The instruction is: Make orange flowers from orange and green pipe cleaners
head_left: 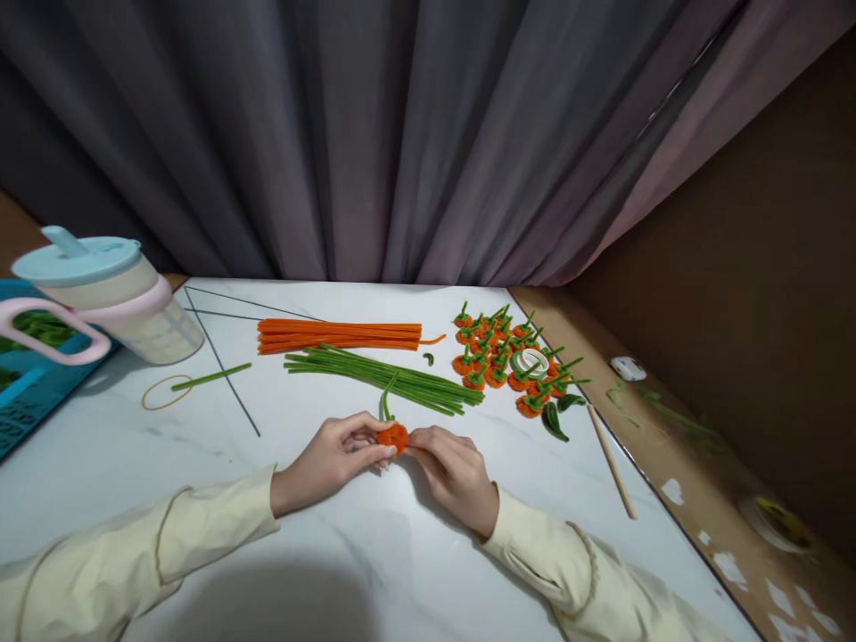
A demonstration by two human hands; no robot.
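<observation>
Both hands pinch a little orange pipe-cleaner coil between them, left hand and right hand closed on it from either side, low over the white table. Its green stem sticks up and away, toward the green pipe cleaners, with the finished pumpkins off to the right, nearer the right hand

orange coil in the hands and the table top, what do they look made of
Orange coil, pinched between left hand and right hand: likely a fuzzy pipe cleaner, matte and bristly, with a green stem sticking up. Table top: white with grey veins and a soft sheen, marble or a marble-look laminate; cannot tell which.
</observation>
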